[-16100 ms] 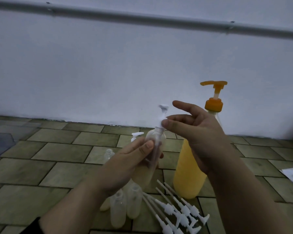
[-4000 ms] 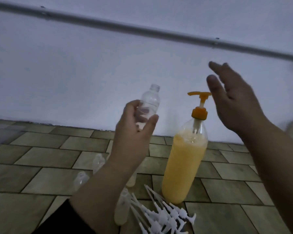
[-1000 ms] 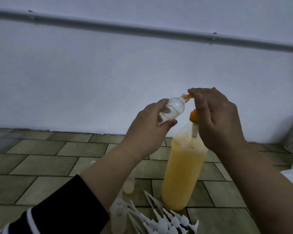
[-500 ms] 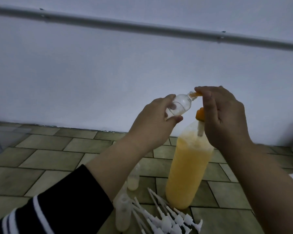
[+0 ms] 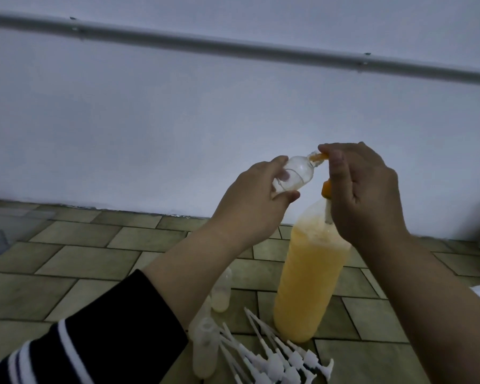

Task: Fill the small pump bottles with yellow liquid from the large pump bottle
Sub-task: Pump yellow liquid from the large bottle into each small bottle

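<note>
Big white wall [image 5: 178,120] fills most of the view, with a grey pipe [image 5: 233,49] running across it up high, and a greenish tiled floor [image 5: 75,261] below.

The large pump bottle [image 5: 308,284] stands upright on the tiles, nearly full of cloudy yellow liquid. Its orange pump [image 5: 326,189] is mostly hidden behind the right hand [image 5: 363,195], which sits on top of the pump head with fingers curled down over it; only the orange collar and the tip of the spout [image 5: 399,156] poke out.

The left hand [image 5: 250,206], coming out of a dark striped sleeve [image 5: 94,345], has its fingers and thumb wrapped round a small clear bottle [image 5: 380,173], held up in the air and tilted so its open neck meets the spout tip. The small one looks empty as far as I can tell.

Down on the floor just left of the big bottle stands another small bottle [image 5: 221,293] with a bit of pale liquid in the bottom, and one more small bottle [image 5: 204,347] closer to the camera, contents hard to make out. Right beside them, a pile of white pump tops [image 5: 277,358] lies with the dip tubes pointing away.
</note>
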The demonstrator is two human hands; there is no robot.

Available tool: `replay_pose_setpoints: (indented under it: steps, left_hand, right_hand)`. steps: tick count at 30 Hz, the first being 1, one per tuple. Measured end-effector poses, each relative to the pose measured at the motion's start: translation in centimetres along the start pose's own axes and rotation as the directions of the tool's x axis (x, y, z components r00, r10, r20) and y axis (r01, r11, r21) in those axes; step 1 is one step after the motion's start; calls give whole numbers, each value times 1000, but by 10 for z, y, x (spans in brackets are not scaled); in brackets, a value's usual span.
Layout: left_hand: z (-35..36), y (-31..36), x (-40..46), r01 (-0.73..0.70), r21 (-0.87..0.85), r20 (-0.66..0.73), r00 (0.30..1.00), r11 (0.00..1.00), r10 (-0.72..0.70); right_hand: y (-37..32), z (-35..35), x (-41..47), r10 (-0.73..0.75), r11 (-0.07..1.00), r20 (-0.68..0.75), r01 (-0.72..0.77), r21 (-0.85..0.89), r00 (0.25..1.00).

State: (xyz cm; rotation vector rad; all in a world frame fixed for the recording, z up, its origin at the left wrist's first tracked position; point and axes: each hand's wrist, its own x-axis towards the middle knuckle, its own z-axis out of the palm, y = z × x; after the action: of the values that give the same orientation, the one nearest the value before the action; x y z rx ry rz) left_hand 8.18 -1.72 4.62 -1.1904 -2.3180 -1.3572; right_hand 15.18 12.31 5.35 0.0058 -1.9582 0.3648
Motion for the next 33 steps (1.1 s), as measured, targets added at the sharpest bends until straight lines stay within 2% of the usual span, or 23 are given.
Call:
replay_pose_setpoints:
  steps: [5,11,14,18,25,28,33]
  left_hand:
    - [8,-5,-5,10,45,47,999,999,-12]
    - [1,0,-1,4,33,30,1000,999,-5]
    - [0,2,1,-17,21,6,1000,1000,17]
    - [8,-5,-3,-8,38,16,1000,999,8]
    - [4,-4,-4,-7,32,18,1000,999,7]
    - [2,-1,-1,-16,10,-4,1000,1000,16]
    - [9,-5,-2,-10,19,8,1000,1000,10]
  right_hand:
    - [12,14,-17,18,999,-27,-19,-28,999]
    - [7,-2,-5,-16,998,73,20,-59,997]
    - [6,-3,1,-38,999,46,39,-38,998]
    - [7,12,-10,20,1000,-22,-20,-11,1000]
    - [0,0,-5,3,1000,55,-1,-24,998]
    - [-2,-6,2,-25,999,46,26,-24,999]
    - [7,9,-9,16,1000,-37,-16,1,999]
